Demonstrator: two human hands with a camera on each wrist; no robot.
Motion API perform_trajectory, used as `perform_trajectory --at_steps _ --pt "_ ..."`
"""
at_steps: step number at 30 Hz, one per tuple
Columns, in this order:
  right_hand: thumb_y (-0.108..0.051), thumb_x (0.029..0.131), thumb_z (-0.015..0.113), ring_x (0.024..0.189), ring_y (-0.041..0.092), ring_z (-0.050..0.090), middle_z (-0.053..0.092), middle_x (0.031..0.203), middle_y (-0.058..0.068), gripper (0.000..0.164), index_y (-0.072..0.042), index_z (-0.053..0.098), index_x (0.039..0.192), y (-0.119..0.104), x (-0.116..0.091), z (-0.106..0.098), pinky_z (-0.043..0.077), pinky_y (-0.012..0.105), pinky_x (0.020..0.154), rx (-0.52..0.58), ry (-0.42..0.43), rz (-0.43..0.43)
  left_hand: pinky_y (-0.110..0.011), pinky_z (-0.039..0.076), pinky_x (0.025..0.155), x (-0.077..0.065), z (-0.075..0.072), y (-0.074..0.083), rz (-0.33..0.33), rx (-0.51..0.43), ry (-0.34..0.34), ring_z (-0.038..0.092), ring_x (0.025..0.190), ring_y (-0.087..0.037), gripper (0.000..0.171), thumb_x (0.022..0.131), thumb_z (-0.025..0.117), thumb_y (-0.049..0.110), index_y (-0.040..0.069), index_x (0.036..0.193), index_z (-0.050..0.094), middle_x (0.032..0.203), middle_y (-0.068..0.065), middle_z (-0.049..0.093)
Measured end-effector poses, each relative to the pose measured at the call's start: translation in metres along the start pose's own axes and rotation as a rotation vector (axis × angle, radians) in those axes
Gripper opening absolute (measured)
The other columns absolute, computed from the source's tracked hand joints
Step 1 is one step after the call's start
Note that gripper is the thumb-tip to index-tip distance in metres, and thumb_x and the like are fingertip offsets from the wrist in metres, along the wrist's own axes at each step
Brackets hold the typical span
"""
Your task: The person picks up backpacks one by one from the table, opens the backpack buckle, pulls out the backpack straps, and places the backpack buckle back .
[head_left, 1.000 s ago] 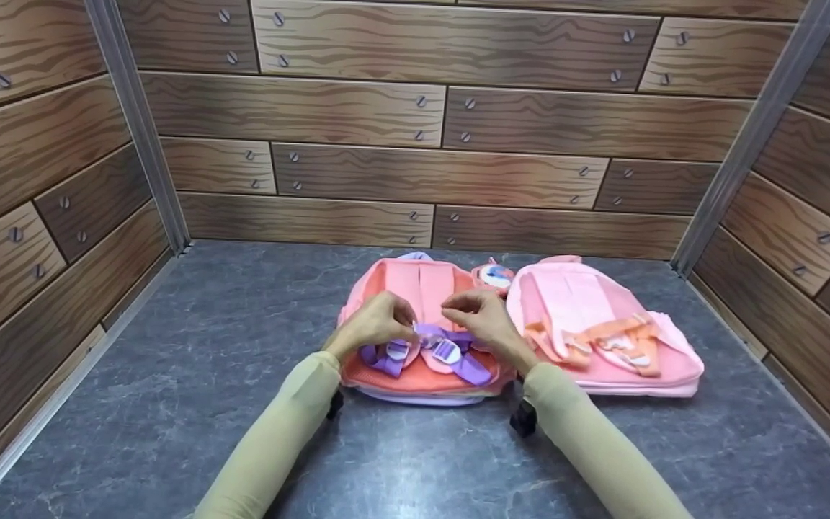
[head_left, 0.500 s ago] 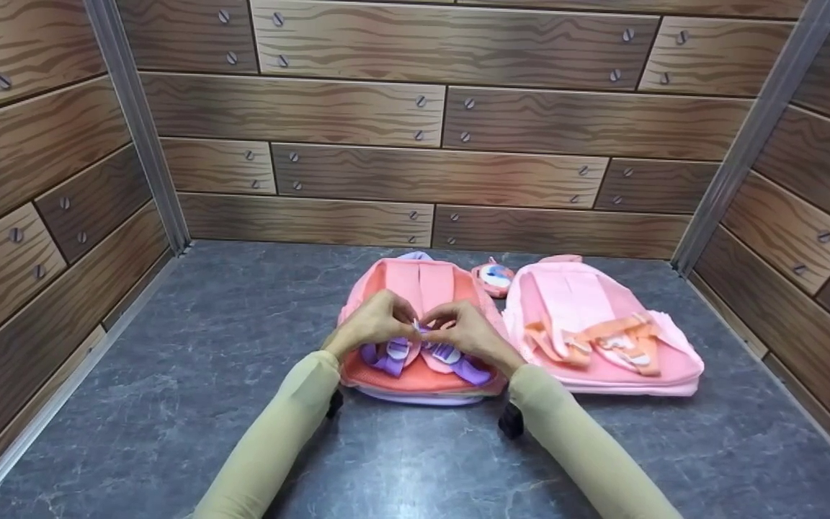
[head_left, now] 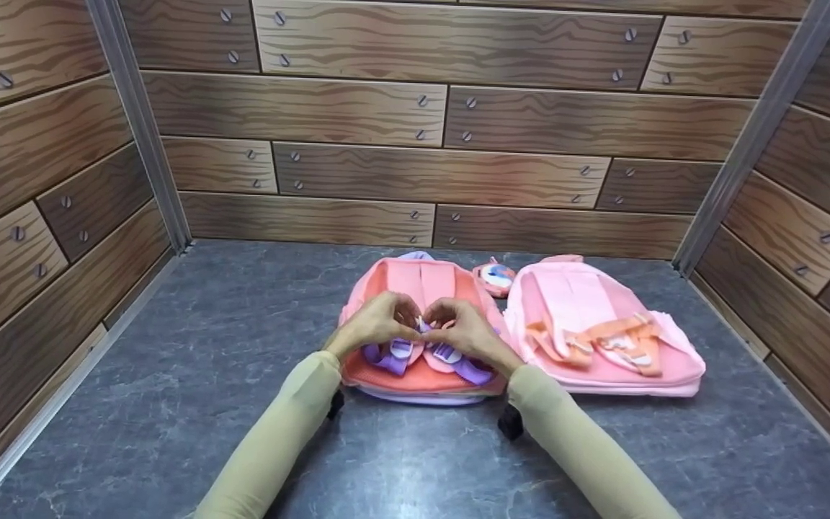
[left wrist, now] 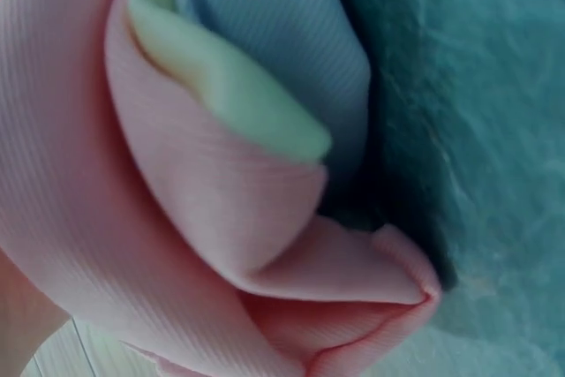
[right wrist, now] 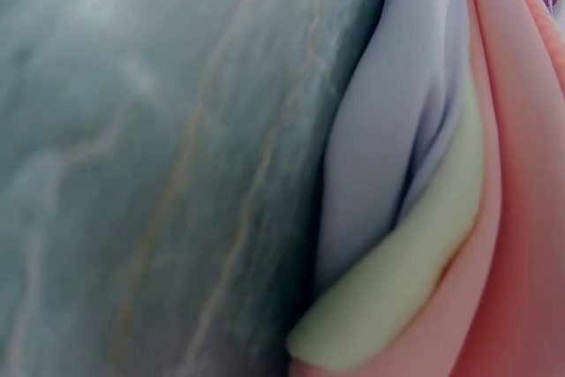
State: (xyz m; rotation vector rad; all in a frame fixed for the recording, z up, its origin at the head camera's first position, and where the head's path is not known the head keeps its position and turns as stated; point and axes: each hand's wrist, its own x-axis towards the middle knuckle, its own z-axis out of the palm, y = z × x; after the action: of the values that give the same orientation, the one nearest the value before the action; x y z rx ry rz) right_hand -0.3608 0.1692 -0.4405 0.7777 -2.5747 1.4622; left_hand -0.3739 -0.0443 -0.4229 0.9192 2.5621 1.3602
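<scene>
A coral-pink backpack (head_left: 422, 277) lies with its shoulder-strap side up on the table. Across its lower half run purple straps (head_left: 471, 370) with pale adjuster buckles (head_left: 400, 349). Above the middle of the backpack, my left hand (head_left: 375, 319) pinches a purple strap end at its fingertips. My right hand (head_left: 467, 333) meets it there, thumb and fingers pinching the same strap. A small whitish piece shows between the fingertips; its kind cannot be made out. Both wrist views show mainly the backpack's side, with folds of coral (left wrist: 62, 147), pale green (right wrist: 397, 297) and lilac-grey fabric (right wrist: 388, 139).
A light pink backpack (head_left: 566, 288) with orange straps (head_left: 620, 335) lies just to the right. Behind, between the two bags, sits a small round coral pouch (head_left: 494, 278) with a white and blue front. Wood-patterned walls (head_left: 415, 166) enclose the dark grey marbled table (head_left: 242, 324).
My right hand has moved left and down from apart to meet the left hand at the purple strap. The left hand and both backpacks have stayed nearly in place.
</scene>
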Motion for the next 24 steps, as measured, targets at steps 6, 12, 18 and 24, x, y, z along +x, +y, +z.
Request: perform_trajectory --at_steps 6,12,18,24 --pt "-0.002 0.086 0.083 0.096 0.027 0.07 0.076 0.104 0.018 0.035 0.005 0.071 0.118 0.001 -0.002 -0.004 0.055 0.035 0.086 0.017 -0.045 -0.046 -0.025 0.054 0.077 0.002 0.005 0.003 -0.023 0.029 0.005 0.065 0.083 -0.012 0.027 0.081 0.087 0.002 -0.001 0.102 0.071 0.092 -0.008 0.074" --pt "-0.001 0.091 0.076 0.104 0.033 0.07 0.075 0.114 0.021 0.035 0.005 0.071 0.126 0.002 -0.004 -0.008 0.055 0.045 0.092 0.017 -0.099 -0.062 -0.022 0.049 0.069 0.004 0.006 0.004 -0.048 0.097 0.018 0.058 0.076 -0.009 0.018 0.084 0.082 0.001 -0.002 0.1 0.077 0.085 -0.003 0.071" --pt "0.0 0.093 0.074 0.105 0.031 0.068 0.074 0.116 0.02 0.034 0.005 0.07 0.127 0.004 -0.004 -0.01 0.053 0.044 0.093 0.01 -0.119 -0.051 -0.021 0.046 0.066 0.003 0.006 0.003 -0.048 0.107 0.013 0.057 0.072 -0.008 0.018 0.083 0.081 0.002 -0.001 0.101 0.079 0.081 0.001 0.07" --pt "-0.002 0.091 0.078 0.101 0.028 0.067 0.074 0.112 0.019 0.033 0.004 0.07 0.123 0.004 -0.004 -0.012 0.052 0.039 0.089 0.022 -0.11 -0.017 -0.02 0.045 0.061 0.004 0.007 0.0 -0.06 0.079 0.014 0.056 0.068 -0.007 0.011 0.084 0.082 0.001 0.001 0.095 0.079 0.077 0.006 0.066"
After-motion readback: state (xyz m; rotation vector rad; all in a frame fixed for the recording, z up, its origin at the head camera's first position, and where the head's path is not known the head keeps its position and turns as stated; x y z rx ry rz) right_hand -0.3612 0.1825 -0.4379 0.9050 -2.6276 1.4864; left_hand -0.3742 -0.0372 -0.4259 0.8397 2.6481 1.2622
